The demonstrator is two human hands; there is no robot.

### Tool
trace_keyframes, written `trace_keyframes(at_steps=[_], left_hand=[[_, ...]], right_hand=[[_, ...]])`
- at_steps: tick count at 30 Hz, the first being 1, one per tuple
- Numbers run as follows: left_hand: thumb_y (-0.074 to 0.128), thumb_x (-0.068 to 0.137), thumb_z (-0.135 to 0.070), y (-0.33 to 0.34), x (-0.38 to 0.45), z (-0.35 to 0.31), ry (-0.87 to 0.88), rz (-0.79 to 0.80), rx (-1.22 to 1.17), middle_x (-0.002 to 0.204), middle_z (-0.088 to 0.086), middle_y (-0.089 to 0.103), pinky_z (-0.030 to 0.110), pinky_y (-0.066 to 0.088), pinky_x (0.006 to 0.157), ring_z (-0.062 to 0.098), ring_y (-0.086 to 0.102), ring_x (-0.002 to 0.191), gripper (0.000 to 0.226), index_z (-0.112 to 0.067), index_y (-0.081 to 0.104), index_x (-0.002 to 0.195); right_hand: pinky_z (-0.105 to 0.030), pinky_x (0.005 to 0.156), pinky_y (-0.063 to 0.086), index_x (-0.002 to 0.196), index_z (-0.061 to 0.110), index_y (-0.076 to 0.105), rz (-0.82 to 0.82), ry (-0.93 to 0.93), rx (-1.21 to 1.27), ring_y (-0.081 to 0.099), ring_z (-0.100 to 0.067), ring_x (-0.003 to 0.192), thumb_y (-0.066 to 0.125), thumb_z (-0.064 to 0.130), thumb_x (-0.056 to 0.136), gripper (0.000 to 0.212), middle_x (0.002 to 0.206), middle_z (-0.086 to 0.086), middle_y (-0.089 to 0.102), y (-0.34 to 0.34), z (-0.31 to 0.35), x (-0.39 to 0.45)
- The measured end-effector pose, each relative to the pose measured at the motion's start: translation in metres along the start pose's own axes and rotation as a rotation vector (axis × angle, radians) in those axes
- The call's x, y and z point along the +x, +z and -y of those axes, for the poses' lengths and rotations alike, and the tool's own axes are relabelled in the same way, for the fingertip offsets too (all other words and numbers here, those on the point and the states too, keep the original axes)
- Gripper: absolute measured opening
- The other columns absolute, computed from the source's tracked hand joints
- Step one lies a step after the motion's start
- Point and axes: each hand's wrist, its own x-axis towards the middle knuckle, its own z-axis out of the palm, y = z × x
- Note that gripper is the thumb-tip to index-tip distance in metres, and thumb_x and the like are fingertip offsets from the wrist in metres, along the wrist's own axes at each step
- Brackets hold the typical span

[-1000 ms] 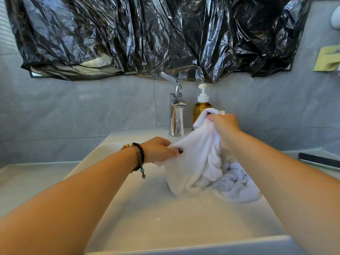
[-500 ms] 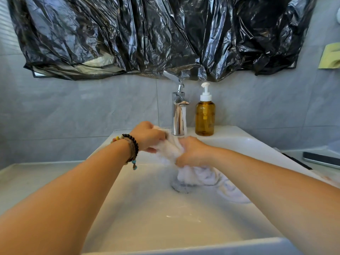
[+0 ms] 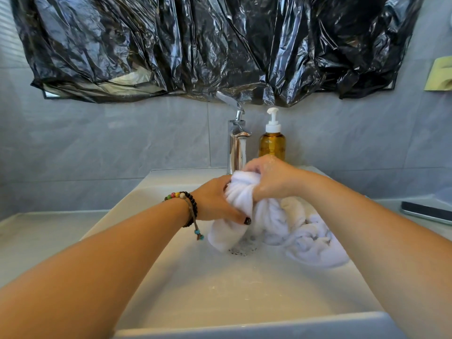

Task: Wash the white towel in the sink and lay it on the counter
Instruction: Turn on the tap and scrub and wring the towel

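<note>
- Starting at your left, the grey counter (image 3: 36,231) runs up to the white sink (image 3: 244,324), whose basin fills the middle of the view.
- Your left hand (image 3: 215,201), with a beaded bracelet (image 3: 188,204) on its wrist, grips the white towel (image 3: 281,216) from its left side: the thumb, with a dark nail, presses across the front of the bunched cloth, while the other fingers curl behind it and are mostly hidden.
- That towel is gathered into a twisted bundle held above the basin, just in front of the chrome tap (image 3: 237,145); a lower fold hangs below your left thumb toward the drain (image 3: 242,248), and the loose remainder trails to the right and lies on the basin floor.
- Your right hand (image 3: 269,177) clamps the top of the bundle from above and the right, fingers curled tight into the cloth, so the bunch sits between your two hands, which are nearly touching.
- Behind your right hand stands an amber pump bottle (image 3: 272,143), just beside the tap.
- Above, crumpled black plastic sheeting (image 3: 208,45) covers the wall.
- Far right, a dark flat phone-like object (image 3: 428,211) lies on the counter.
</note>
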Motion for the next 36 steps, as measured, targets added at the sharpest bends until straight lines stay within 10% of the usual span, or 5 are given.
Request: trace_keyframes(at_steps=[17,21,27,32,36], left_hand=[[0.074,0.06,-0.024,-0.004,0.019,0.009,-0.293,0.059,-0.36,0.094,0.014,0.074,0.038,0.057,0.08,0.028,0.069,0.084,0.055,-0.006,0.067,0.111],[0.088,0.061,-0.048,-0.025,0.02,0.016,-0.309,0.001,0.164,0.091,0.001,0.075,0.032,0.058,0.079,0.016,0.068,0.08,0.057,-0.015,0.068,0.103],[0.089,0.056,-0.035,-0.01,0.018,0.011,-0.352,0.09,0.127,0.099,0.004,0.071,0.036,0.06,0.083,0.021,0.069,0.089,0.056,-0.018,0.064,0.103],[0.065,0.06,-0.013,0.0,0.019,0.011,-0.299,0.258,-0.449,0.107,0.016,0.071,0.044,0.052,0.096,0.03,0.068,0.099,0.052,-0.001,0.063,0.11],[0.047,0.067,-0.002,-0.014,0.013,0.021,-0.247,0.368,-0.753,0.107,0.021,0.069,0.041,0.059,0.078,0.027,0.07,0.088,0.034,0.001,0.058,0.099]], right_hand=[[-0.029,0.063,0.038,0.109,0.017,0.053,-0.339,-0.03,-0.556,0.057,-0.032,0.08,0.057,0.02,0.09,0.02,0.096,-0.009,0.063,0.004,-0.024,-0.014],[-0.033,0.05,0.054,0.099,0.01,0.059,-0.276,0.239,-0.058,0.067,-0.029,0.059,0.055,0.004,0.087,0.014,0.081,-0.014,0.066,0.018,-0.021,-0.005],[-0.042,0.064,0.062,0.094,0.001,0.064,-0.364,0.475,0.652,0.072,-0.034,0.069,0.056,-0.01,0.081,0.018,0.078,-0.023,0.071,0.022,-0.018,-0.005],[-0.035,0.083,0.056,0.096,0.019,0.051,-0.412,0.034,0.625,0.064,-0.03,0.101,0.067,-0.002,0.074,0.034,0.104,-0.013,0.064,0.038,-0.026,-0.012],[-0.032,0.097,0.047,0.133,0.01,0.039,-0.266,-0.474,-0.019,0.044,-0.019,0.121,0.054,0.009,0.074,0.061,0.135,-0.011,0.042,0.05,-0.035,-0.018]])
